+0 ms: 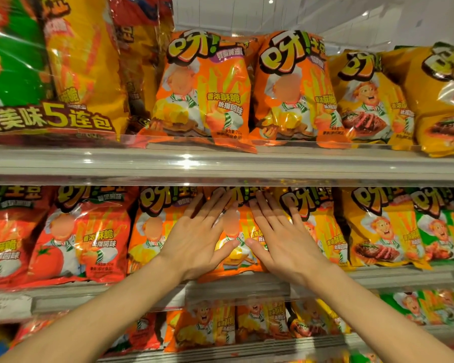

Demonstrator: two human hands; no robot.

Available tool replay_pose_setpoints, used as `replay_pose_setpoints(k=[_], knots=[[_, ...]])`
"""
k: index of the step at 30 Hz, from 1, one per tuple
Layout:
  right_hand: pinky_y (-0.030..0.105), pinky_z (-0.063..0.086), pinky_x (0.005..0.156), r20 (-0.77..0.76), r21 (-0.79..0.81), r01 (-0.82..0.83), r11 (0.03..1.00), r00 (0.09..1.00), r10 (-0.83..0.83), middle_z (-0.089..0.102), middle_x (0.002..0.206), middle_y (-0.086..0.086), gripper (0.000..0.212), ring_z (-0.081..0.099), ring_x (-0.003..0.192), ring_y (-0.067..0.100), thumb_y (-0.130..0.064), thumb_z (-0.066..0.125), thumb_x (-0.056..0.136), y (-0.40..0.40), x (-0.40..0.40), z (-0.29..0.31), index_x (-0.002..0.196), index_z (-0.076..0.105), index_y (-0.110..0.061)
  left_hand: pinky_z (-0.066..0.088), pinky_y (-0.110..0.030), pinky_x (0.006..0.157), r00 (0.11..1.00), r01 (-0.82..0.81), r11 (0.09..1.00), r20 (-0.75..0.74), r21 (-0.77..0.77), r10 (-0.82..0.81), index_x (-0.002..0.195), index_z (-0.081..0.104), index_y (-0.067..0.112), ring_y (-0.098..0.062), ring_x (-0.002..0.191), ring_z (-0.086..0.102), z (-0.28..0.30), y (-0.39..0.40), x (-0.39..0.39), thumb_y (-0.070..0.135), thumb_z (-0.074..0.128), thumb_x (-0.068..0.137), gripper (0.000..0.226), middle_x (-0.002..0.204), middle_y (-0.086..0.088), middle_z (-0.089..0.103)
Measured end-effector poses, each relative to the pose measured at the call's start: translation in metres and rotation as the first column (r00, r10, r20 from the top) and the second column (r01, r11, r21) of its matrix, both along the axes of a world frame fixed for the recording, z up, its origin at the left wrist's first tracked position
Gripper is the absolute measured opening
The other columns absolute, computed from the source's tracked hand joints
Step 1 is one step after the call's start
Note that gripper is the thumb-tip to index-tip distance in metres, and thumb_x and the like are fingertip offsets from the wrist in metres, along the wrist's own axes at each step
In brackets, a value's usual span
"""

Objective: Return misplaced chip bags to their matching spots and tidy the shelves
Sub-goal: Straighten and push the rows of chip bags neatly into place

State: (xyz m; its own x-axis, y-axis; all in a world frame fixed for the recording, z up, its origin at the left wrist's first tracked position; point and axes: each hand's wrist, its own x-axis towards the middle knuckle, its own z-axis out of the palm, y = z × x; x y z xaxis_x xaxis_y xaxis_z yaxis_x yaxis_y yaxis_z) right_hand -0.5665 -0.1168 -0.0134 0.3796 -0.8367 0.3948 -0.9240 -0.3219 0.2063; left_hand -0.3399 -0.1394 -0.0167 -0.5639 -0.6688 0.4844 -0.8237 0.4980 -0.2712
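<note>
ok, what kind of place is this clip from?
Most likely a shop snack aisle. Tiered shelves with clear front lips hold rows of identical chip bags sorted by flavour, plus a shrink-wrapped multipack. Both hands press flat on one orange bag.

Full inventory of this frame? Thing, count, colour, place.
Multipack: one, green and yellow, top shelf left.
Orange bags: two, top shelf centre.
Yellow bags: two visible, top shelf right.
Red bags: two visible, middle shelf left.
Orange bag under hands: one, middle shelf centre.
Green bag: one, middle shelf right.
Bottom-shelf bags: several, mixed colours, partly hidden.
Left hand: flat on the orange bag.
Right hand: flat on it too.
</note>
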Motion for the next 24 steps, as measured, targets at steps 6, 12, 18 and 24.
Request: replay_pose_setpoints(k=[6, 12, 18, 24], knots=[[0.054, -0.003, 0.123, 0.008, -0.011, 0.0, 1.0, 1.0, 0.0, 0.006, 0.169, 0.002, 0.077, -0.006, 0.155, 0.015, -0.067, 0.011, 0.101, 0.001, -0.001, -0.002, 0.161, 0.009, -0.02, 0.022, -0.054, 0.12, 0.999, 0.014, 1.0, -0.039, 0.015, -0.013, 0.159, 0.015, 0.02, -0.024, 0.155, 0.011, -0.004, -0.002, 0.001, 0.07, 0.021, 0.099, 0.078, 0.165, -0.009, 0.017], [0.049, -0.004, 0.124, 0.089, -0.027, 0.02, 0.999, 0.996, -0.018, 0.007, 0.169, 0.002, 0.077, 0.0, 0.156, 0.019, -0.068, 0.013, 0.1, 0.013, -0.011, 0.006, 0.161, 0.006, -0.022, 0.011, -0.051, 0.123, 0.994, 0.038, 0.999, -0.104, 0.024, -0.035, 0.16, 0.01, 0.028, -0.022, 0.155, 0.001, -0.002, 0.002, 0.004, 0.072, 0.024, 0.097, 0.078, 0.168, -0.007, 0.005], [0.05, 0.019, 0.123, 0.243, -0.15, 0.11, 0.983, 0.967, -0.071, 0.038, 0.154, 0.016, 0.072, 0.028, 0.147, 0.03, -0.059, 0.028, 0.103, 0.037, -0.052, 0.003, 0.155, 0.028, -0.01, 0.022, -0.043, 0.114, 0.97, 0.046, 0.999, -0.238, 0.013, -0.041, 0.149, 0.04, 0.023, -0.025, 0.135, 0.041, 0.009, 0.027, -0.025, 0.049, 0.039, 0.1, 0.055, 0.145, -0.008, 0.051], [0.034, 0.005, 0.125, 0.418, 0.001, 0.085, 0.996, 0.905, -0.078, -0.012, 0.168, 0.001, 0.08, -0.011, 0.154, 0.013, -0.066, 0.03, 0.1, 0.047, -0.096, -0.02, 0.161, 0.002, -0.024, 0.044, -0.042, 0.099, 0.967, 0.03, 0.999, -0.253, 0.044, -0.018, 0.146, 0.043, 0.021, -0.03, 0.122, 0.055, 0.015, 0.03, -0.097, 0.041, 0.039, 0.101, 0.05, 0.138, -0.01, 0.054]])
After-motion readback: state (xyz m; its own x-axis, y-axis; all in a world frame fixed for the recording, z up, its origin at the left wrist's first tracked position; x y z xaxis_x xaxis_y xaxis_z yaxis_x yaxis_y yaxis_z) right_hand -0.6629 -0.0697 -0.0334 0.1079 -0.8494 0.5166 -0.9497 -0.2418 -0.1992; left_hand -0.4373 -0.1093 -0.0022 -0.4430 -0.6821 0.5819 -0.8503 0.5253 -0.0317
